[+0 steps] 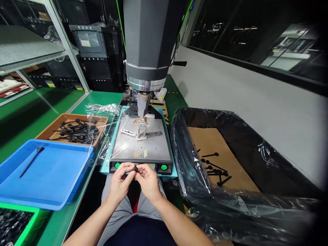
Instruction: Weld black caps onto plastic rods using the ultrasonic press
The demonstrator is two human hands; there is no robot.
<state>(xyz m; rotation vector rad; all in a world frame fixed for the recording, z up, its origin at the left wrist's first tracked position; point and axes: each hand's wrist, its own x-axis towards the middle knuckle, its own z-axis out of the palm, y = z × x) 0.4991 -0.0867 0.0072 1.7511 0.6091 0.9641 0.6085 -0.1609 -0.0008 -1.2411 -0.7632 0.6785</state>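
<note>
A large grey machine head (147, 37) hangs over a flat metal plate (153, 150), its narrow tip coming down just above a small metal holder (141, 131) that stands on the plate. Two green buttons (164, 167) sit on the machine's front edge, the left one partly behind the fingers. Left of the machine, crumpled clear plastic (107, 109) lies on the green surface (102, 96) and covers the right part of a brown tray (55, 123) heaped with black rods (77, 131). Nearer the person, a blue tray (53, 177) holds a single black rod (31, 162) with a thick end, and a bright green bin (32, 227) of small black parts fills the lower left corner. On the right, a box (235, 167) lined with plastic and cardboard carries a loose scatter of black rods. Both forearms reach forward from the lower edge, over the person's lap, and the wrists turn inward. The left hand (121, 181) and right hand (148, 181) meet before the machine's front edge, thumbs and fingertips pinching a small dark piece (135, 168) between them; its full shape is hidden by the fingers.
</note>
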